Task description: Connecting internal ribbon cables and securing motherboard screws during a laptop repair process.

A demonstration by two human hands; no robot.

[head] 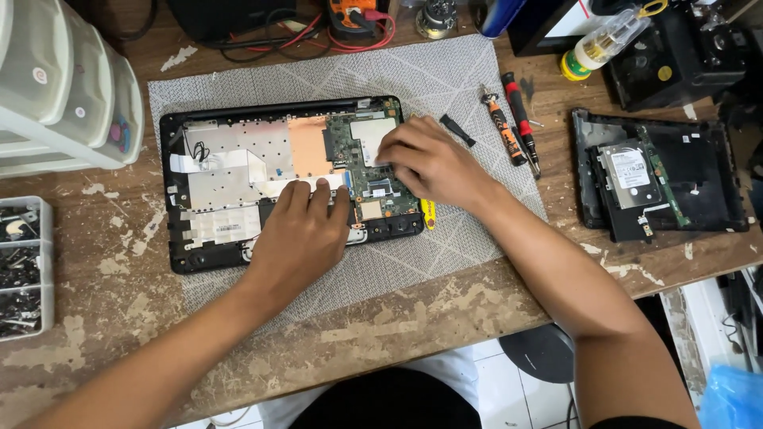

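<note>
An opened black laptop base (179, 199) lies on a grey patterned mat (445, 79), its metal shielding and green circuit board (362, 139) exposed. My left hand (298, 238) rests flat on the laptop's lower middle, fingers spread toward the board, holding nothing. My right hand (429, 163) is curled over the right part of the circuit board, fingertips pressing down on it; whether it pinches a small part is hidden. A yellow tool tip (429, 213) pokes out beneath the right wrist.
Two screwdrivers (513, 123) lie right of the mat. A second black laptop shell with a hard drive (632, 171) sits at far right. White plastic drawers (63, 87) and a screw organiser (20, 266) stand at left. Cables and a bottle (604, 40) line the back.
</note>
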